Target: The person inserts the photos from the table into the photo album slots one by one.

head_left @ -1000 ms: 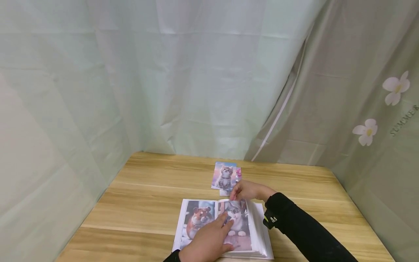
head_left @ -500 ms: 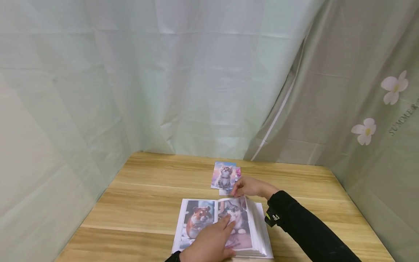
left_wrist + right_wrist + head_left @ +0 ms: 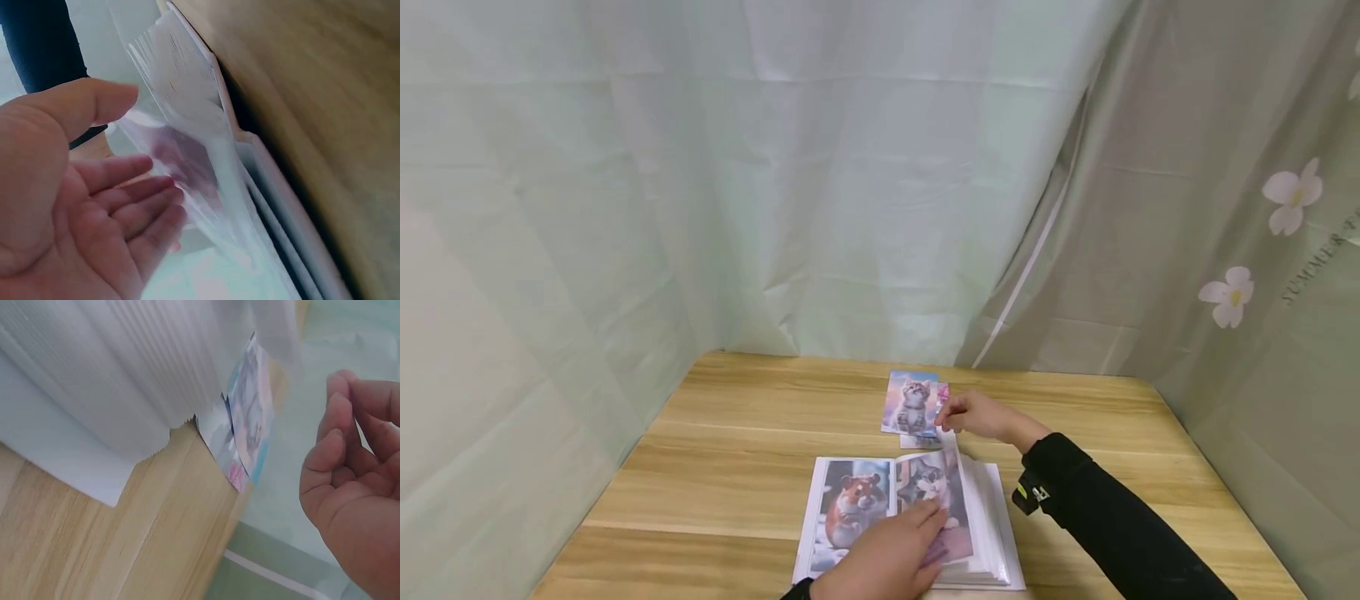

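Note:
A white photo album (image 3: 803,533) lies spread on the wooden table, with a hamster picture (image 3: 853,508) on its left side and a grey-and-white cat picture (image 3: 925,479) on its right. My right hand (image 3: 977,417) pinches with thumb and forefinger at the top corner of the cat page (image 3: 181,156), which is lifted and bent. In the right wrist view this hand (image 3: 356,469) has its fingertips together. My left hand (image 3: 880,554) lies over the page's lower part. Its fingers (image 3: 150,215) are loosely extended against the page in the left wrist view.
Beyond the album, a kitten card (image 3: 910,404) overlaps other cards, one with a pink corner (image 3: 236,476). More album pages (image 3: 125,369) are stacked under the raised one. Pale curtains (image 3: 865,183) enclose the back and sides of the table (image 3: 737,433).
My right hand has moved up and away from the album, and the cat page's corner has risen after it. My left hand has stayed on the page, shifting slightly right.

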Demonstrator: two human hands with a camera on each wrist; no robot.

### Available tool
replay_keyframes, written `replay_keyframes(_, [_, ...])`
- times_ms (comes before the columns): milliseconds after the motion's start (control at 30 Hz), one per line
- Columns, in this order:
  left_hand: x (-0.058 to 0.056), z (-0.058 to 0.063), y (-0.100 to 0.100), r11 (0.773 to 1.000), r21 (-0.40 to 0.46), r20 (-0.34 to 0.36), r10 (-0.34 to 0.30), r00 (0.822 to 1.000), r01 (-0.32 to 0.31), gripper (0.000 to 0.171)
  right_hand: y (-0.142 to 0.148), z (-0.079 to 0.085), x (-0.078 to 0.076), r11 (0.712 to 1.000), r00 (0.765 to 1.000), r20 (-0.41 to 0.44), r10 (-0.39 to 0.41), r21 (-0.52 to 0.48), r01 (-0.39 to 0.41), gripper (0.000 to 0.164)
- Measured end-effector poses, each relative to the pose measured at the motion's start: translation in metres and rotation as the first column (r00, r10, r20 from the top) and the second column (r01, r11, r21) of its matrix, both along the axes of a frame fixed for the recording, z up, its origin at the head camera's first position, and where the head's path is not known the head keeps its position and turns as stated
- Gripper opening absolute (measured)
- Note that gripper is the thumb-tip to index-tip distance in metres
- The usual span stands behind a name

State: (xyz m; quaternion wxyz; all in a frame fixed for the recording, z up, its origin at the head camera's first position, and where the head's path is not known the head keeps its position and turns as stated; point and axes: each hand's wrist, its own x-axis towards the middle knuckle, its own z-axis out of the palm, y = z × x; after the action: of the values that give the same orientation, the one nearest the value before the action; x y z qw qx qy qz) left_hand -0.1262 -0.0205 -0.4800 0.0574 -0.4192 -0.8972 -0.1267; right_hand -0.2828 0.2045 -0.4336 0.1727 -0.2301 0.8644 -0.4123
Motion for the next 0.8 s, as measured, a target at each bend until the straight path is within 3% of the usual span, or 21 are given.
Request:
replay_keyframes(233, [0.000, 0.010, 0.001, 0.991, 0.096, -0.043, -0.085, 0.995, 0.089, 0.060, 0.008, 0.001, 0.001, 0.996, 0.998, -0.036, -0.060, -0.063, 0.057, 0.014])
replay_keyframes(433, [-0.001, 0.028, -0.010, 0.973, 0.199, -0.096, -0.101, 0.990, 0.118, 0.049, 0.011, 0.001, 0.000, 0.993, 0.996, -0.051, -0.078, -0.088, 0.073, 0.014])
replay_keyframes(533, [-0.003, 0.037, -0.019, 0.977, 0.201, -0.072, -0.065, 0.995, 0.078, 0.043, 0.012, 0.001, -0.001, 0.993, 0.994, -0.065, -0.087, -0.091, 0.081, 0.014])
replay_keyframes(633, [-0.003, 0.045, -0.028, 0.987, 0.162, -0.023, 0.004, 1.000, -0.001, 0.040, 0.013, 0.001, -0.002, 0.991, 0.991, -0.072, -0.110, -0.081, 0.104, 0.013])
replay_keyframes(800, [-0.001, 0.053, -0.045, 0.989, 0.111, 0.039, 0.099, 0.994, -0.103, 0.039, 0.015, 0.003, -0.002, 0.989, 0.989, -0.071, -0.129, -0.082, 0.123, 0.014])
